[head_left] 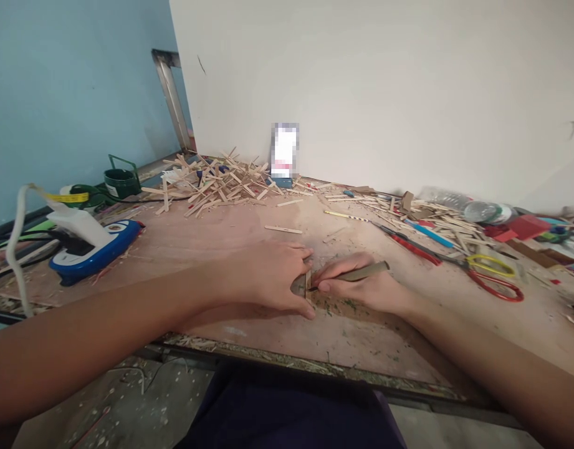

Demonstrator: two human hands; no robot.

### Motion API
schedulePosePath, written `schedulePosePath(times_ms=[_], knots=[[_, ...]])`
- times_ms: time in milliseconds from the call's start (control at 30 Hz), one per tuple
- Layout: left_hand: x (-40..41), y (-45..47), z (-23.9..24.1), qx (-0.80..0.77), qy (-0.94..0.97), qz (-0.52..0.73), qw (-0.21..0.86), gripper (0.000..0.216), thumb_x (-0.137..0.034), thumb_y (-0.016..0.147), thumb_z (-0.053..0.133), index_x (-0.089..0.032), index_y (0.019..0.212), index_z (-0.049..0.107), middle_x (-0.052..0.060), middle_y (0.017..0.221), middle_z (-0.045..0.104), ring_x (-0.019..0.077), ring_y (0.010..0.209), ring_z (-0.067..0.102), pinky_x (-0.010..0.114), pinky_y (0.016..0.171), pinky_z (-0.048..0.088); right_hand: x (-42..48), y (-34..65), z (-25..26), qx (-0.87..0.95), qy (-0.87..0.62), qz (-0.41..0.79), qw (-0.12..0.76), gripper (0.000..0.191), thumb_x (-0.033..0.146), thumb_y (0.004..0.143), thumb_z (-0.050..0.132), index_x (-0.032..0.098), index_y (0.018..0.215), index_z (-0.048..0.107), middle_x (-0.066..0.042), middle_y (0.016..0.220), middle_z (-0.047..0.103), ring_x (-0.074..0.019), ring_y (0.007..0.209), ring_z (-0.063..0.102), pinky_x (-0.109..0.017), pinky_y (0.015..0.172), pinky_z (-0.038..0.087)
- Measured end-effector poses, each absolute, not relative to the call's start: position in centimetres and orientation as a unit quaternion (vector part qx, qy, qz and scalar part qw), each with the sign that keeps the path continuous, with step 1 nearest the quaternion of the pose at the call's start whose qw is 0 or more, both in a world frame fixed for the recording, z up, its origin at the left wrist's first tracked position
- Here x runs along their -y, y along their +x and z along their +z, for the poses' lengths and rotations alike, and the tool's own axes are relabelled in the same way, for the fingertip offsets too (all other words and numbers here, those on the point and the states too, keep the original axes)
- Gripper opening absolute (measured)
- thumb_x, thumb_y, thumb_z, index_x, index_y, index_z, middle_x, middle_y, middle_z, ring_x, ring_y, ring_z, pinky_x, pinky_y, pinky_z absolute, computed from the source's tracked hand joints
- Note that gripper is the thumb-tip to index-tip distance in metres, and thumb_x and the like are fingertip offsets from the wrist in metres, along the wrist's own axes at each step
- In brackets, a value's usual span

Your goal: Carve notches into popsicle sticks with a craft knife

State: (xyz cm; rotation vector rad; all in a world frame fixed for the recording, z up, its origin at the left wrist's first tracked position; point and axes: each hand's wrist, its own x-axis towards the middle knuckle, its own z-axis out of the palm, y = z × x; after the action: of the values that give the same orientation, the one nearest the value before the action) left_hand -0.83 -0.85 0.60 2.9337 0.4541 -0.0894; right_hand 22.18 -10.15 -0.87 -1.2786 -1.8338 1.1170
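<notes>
My left hand (272, 277) lies on the plywood table (184, 249), fingers pressed down on a small flat piece (300, 285) near the front edge. My right hand (361, 288) is closed in a pinch round a slim grey-brown tool (364, 272), which looks like a craft knife. Its tip touches the right edge of the small piece. Both hands almost meet there. Most of the piece is hidden under my left fingers.
A heap of wooden sticks (216, 178) lies at the back left, more sticks (436, 215) at the back right. Red and yellow scissors (495, 277) lie right of my hands. A blue and white iron (88, 246) sits at the left, a green can (121, 182) behind it.
</notes>
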Motion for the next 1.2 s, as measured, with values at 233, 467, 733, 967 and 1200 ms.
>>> schedulePosePath(times_ms=[233, 467, 733, 967, 1200], knots=[[0.74, -0.85, 0.46, -0.154, 0.984, -0.025, 0.087, 0.089, -0.092, 0.090, 0.062, -0.015, 0.131, 0.078, 0.019, 0.158, 0.062, 0.0430, 0.149, 0.056, 0.045, 0.118, 0.050, 10.19, 22.02, -0.61, 0.695, -0.478, 0.427, 0.325, 0.026, 0.044, 0.094, 0.083, 0.019, 0.092, 0.088, -0.009, 0.098, 0.086, -0.0221, 0.088, 0.079, -0.033, 0.083, 0.065], [0.94, -0.72, 0.81, -0.156, 0.983, -0.039, 0.090, 0.091, -0.090, 0.091, 0.064, -0.013, 0.138, 0.075, 0.021, 0.165, 0.056, 0.0433, 0.154, 0.052, 0.046, 0.123, 0.047, 10.02, 22.23, -0.83, 0.703, -0.475, 0.420, 0.322, 0.028, 0.046, 0.093, 0.084, 0.018, 0.092, 0.088, -0.009, 0.097, 0.087, -0.0241, 0.089, 0.080, -0.035, 0.085, 0.066], [1.05, -0.92, 1.02, -0.159, 0.982, -0.049, 0.091, 0.089, -0.088, 0.092, 0.064, -0.013, 0.139, 0.074, 0.022, 0.168, 0.052, 0.0428, 0.156, 0.050, 0.047, 0.124, 0.047, 10.17, 22.06, -0.82, 0.725, -0.454, 0.404, 0.324, 0.024, 0.041, 0.096, 0.082, 0.018, 0.092, 0.087, -0.008, 0.096, 0.086, -0.0219, 0.086, 0.079, -0.032, 0.081, 0.065], [0.73, -0.52, 0.98, -0.172, 0.979, -0.058, 0.091, 0.085, -0.090, 0.087, 0.069, -0.019, 0.133, 0.077, 0.019, 0.175, 0.042, 0.0422, 0.162, 0.041, 0.047, 0.124, 0.045, 10.49, 21.80, -0.94, 0.749, -0.419, 0.381, 0.343, 0.024, 0.036, 0.099, 0.080, 0.016, 0.084, 0.081, -0.010, 0.095, 0.084, -0.0201, 0.085, 0.077, -0.031, 0.080, 0.062], [0.68, -0.41, 1.28, -0.173, 0.979, -0.061, 0.089, 0.083, -0.089, 0.085, 0.071, -0.020, 0.130, 0.079, 0.018, 0.174, 0.044, 0.0422, 0.163, 0.040, 0.047, 0.124, 0.045, 10.47, 22.08, -0.97, 0.739, -0.426, 0.396, 0.340, 0.027, 0.039, 0.098, 0.081, 0.017, 0.084, 0.082, -0.010, 0.093, 0.084, -0.0198, 0.081, 0.075, -0.031, 0.076, 0.061]])
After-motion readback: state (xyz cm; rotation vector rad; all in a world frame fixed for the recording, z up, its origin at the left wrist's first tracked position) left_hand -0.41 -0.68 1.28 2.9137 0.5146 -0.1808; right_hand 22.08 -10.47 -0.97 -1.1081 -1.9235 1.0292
